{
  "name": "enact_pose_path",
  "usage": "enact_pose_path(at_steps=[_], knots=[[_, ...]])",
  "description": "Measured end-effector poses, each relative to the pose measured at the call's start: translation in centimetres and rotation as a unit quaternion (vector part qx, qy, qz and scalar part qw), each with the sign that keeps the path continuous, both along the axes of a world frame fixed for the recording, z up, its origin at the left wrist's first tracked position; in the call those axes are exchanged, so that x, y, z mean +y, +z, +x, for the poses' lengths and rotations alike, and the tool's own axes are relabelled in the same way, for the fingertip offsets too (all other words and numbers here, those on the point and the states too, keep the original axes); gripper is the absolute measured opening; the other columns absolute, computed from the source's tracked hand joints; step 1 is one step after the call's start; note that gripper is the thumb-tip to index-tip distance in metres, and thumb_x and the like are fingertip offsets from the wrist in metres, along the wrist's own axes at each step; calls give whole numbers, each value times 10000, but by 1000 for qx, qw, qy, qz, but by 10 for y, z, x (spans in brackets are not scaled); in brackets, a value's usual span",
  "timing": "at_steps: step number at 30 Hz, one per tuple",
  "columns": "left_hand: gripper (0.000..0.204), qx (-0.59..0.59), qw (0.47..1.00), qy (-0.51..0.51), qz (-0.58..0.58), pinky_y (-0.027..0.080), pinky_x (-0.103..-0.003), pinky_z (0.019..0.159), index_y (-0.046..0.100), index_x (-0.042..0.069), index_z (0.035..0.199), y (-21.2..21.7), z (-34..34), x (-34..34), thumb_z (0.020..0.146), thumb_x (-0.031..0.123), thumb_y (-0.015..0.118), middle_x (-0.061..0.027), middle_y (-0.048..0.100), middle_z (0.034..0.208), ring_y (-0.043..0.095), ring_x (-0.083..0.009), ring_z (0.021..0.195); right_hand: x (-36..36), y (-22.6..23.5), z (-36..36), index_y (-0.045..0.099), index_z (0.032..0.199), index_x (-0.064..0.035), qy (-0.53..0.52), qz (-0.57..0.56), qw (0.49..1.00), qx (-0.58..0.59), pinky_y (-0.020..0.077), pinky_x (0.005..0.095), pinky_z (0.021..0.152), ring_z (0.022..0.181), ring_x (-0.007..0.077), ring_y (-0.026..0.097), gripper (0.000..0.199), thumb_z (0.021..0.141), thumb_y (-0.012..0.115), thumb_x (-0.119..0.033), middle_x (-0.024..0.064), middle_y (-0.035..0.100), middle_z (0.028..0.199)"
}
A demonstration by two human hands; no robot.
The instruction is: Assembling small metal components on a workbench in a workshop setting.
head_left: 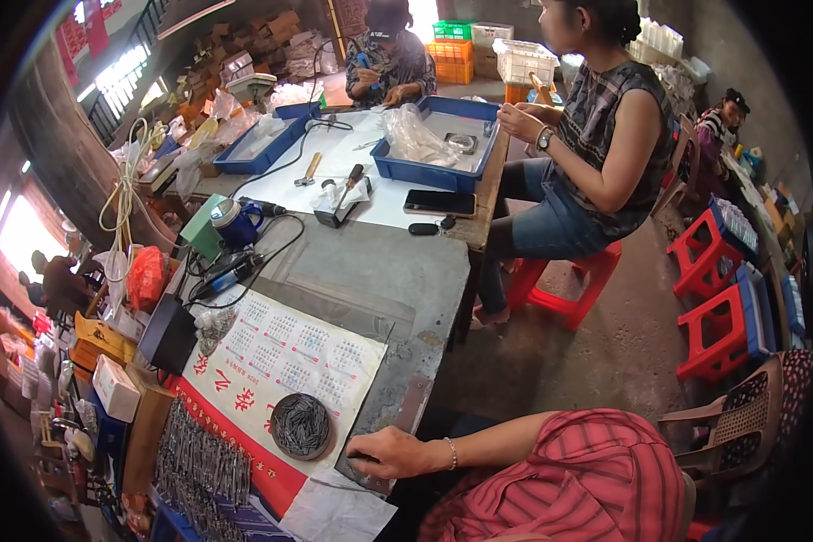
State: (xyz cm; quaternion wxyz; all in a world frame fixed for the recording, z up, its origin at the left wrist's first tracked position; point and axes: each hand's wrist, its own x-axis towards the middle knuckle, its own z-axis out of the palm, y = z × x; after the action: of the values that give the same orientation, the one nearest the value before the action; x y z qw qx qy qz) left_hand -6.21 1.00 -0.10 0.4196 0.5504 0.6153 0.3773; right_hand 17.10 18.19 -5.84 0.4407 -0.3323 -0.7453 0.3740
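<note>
My right hand [384,453] rests at the table's near corner, its forearm coming in from the right below a red striped sleeve. The fingers are curled down over a small dark thing or the table edge; I cannot make out which. My left hand does not show. Just left of the right hand stands a round bowl [277,435] filled with thin grey metal pins [303,425]. Under it lies a calendar sheet [285,339] with a red border. Left of the sheet's near end is a dense pile of thin metal pieces [203,465].
A rotary hand tool [230,274] with its cable lies by a blue-lidded jar [235,226]. Farther off are a hammer [309,170], a phone [439,203] and a blue tray [429,173]. One person [610,135] sits right of the table, another [388,68] at its far end. Red stools [709,262] stand right.
</note>
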Motion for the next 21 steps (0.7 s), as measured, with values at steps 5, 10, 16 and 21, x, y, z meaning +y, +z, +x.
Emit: enact_pose_path(at_steps=[5,10,16,21], knots=[[193,-40,998,23,-50,475,-255,767,579,20,1096,9,16,-2,918,92,561,-95,635,970,586,-136,841,0,-4,-2,514,974,-31,-1,10,1000,3,477,428,609,717,372,590,208,822,586,-154,174,569,784],[209,-76,995,32,-49,469,-251,761,577,27,1114,9,27,-10,922,110,565,-90,641,963,577,-128,835,-2,0,-1,520,969,-35,0,18,1000,17,483,420,609,722,363,598,200,818,589,-146,165,577,783],[197,-100,994,-11,-43,476,-265,786,570,29,1118,15,33,0,930,81,542,-89,641,979,583,-131,856,0,-6,-3,539,955,-45,-15,26,999,16,488,398,584,678,335,603,166,828,595,-137,143,587,758],[190,-112,992,8,-53,480,-268,799,570,37,1115,11,52,1,934,75,531,-89,641,975,592,-133,863,1,-2,1,514,977,-40,2,11,1000,22,484,435,617,721,372,600,203,822,582,-152,175,581,783]])
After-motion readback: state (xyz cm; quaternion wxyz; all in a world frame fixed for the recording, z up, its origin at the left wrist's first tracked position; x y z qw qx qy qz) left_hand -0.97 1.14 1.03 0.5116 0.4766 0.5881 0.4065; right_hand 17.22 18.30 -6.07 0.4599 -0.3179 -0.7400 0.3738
